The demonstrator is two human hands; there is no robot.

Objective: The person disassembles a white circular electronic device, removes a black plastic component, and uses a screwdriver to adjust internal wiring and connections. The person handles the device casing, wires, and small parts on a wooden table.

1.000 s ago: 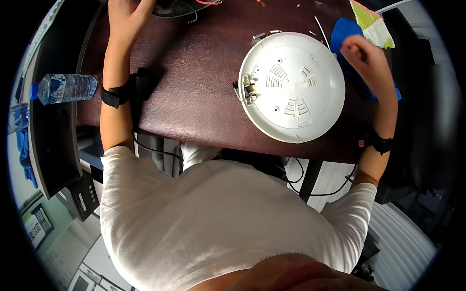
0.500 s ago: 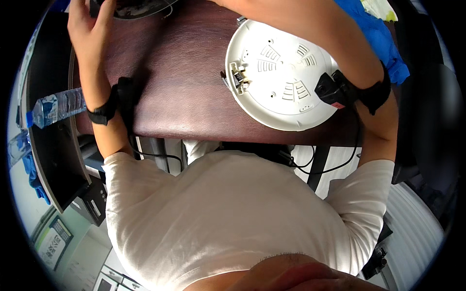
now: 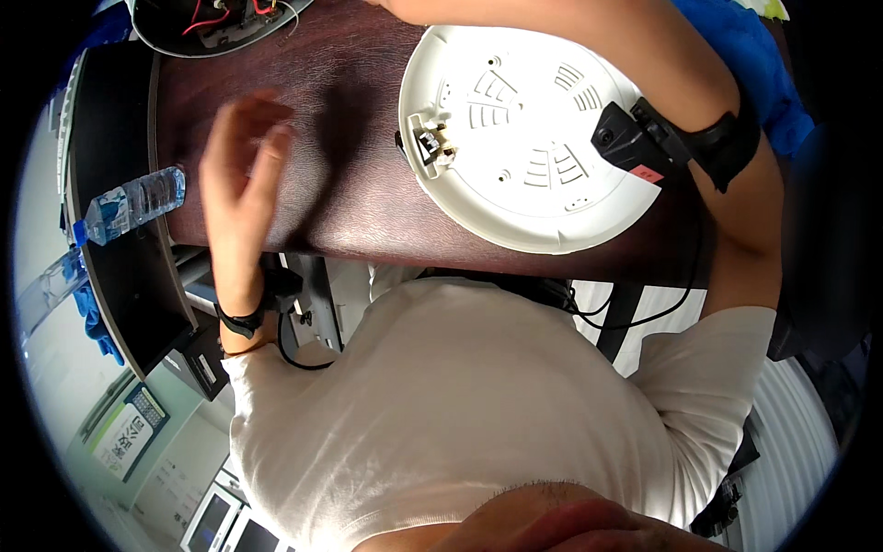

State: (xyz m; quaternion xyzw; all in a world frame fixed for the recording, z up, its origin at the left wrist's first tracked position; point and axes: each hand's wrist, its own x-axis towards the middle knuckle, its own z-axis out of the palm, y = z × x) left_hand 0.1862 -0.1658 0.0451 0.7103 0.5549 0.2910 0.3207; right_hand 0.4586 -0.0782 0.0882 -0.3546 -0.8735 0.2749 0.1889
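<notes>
- round white vented cover (image 3: 524, 138): rests on the table (image 3: 368, 216), right of centre, slotted face upward; a small connector fitting (image 3: 430, 145) sits at its left rim.
- left hand (image 3: 241, 175): above the table, left of the cover and well apart from it; thumb spread from loosely curled fingers, slightly blurred, with nothing visible between them.
- right hand (image 3: 400, 7): mostly cut off by the upper edge; whether spread, pressed together or pinching something cannot be told.
- right forearm (image 3: 589, 37): passes over the cover's upper part; contact cannot be judged.
- open shell (image 3: 221, 41): at the upper left edge, partly out of view, with red wires (image 3: 204, 25) inside.
- step in hand (judged): a reach by the right arm past the cover, the left hand unoccupied.
- next move (judged): gripping the shell would call for closing the left fingers; lifting the cover, for clearing the right forearm first.
</notes>
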